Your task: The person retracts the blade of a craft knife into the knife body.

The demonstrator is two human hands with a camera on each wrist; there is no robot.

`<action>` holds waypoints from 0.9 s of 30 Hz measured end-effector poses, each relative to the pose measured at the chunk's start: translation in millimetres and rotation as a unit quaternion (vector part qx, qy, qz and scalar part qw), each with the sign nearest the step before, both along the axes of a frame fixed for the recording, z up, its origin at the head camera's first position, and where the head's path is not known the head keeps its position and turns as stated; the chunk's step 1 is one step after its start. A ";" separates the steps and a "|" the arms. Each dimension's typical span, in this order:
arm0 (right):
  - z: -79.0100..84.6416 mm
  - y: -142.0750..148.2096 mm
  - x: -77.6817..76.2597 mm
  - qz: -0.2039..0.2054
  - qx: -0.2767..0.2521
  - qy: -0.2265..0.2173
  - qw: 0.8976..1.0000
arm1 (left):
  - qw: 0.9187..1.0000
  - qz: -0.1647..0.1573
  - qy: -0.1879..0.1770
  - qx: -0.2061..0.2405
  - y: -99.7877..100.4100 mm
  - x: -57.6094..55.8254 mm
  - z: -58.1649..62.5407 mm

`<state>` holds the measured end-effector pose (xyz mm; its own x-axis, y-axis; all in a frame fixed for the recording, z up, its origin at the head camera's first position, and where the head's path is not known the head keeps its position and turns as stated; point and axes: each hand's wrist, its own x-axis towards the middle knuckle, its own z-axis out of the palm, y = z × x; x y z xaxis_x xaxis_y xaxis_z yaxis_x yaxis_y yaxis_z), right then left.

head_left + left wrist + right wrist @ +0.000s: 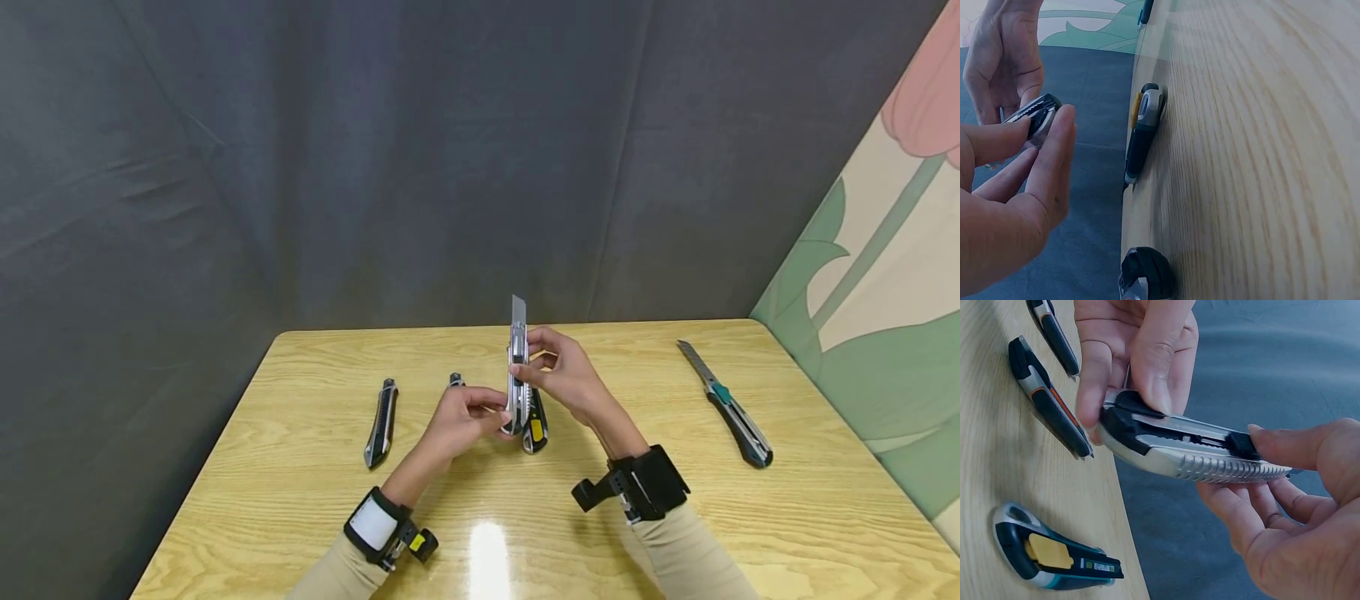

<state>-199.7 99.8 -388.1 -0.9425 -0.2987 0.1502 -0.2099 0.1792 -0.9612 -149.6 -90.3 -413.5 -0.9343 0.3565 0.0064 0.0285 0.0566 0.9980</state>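
Both hands hold a silver snap-off utility knife (pixel 518 367) above the table, its blade (pixel 518 310) extended and pointing up and away in the head view. My left hand (pixel 459 422) pinches the knife's rear end between thumb and fingers. Farther up the body, my right hand (pixel 573 379) grips it, thumb against the black slider (pixel 1242 445) and fingers under the ribbed side. Behind the held knife lies a black utility knife with a yellow slider (pixel 1050 551), partly covered in the head view.
On the wooden table (pixel 300 517) lie a black and grey utility knife (pixel 382 423) at left and another (pixel 456 380), mostly hidden behind the left hand. At right lies a utility knife with a green slider (pixel 724 404), its blade extended. A dark curtain (pixel 450 167) hangs behind the table.
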 end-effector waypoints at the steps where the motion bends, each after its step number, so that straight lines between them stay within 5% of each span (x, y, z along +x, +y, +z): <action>1: -0.1 0.3 0.0 0.000 -0.001 -0.001 1.000 | 1.000 -0.001 0.001 0.001 0.1 -0.2 0.2; 16: -1.0 1.6 0.4 0.014 -0.018 -0.023 0.999 | 1.000 -0.004 -0.001 0.006 -0.1 -0.9 3.3; 27: -8.6 -1.0 1.3 0.018 -0.020 -0.058 0.998 | 0.999 0.009 -0.012 0.028 -3.4 -10.5 -21.3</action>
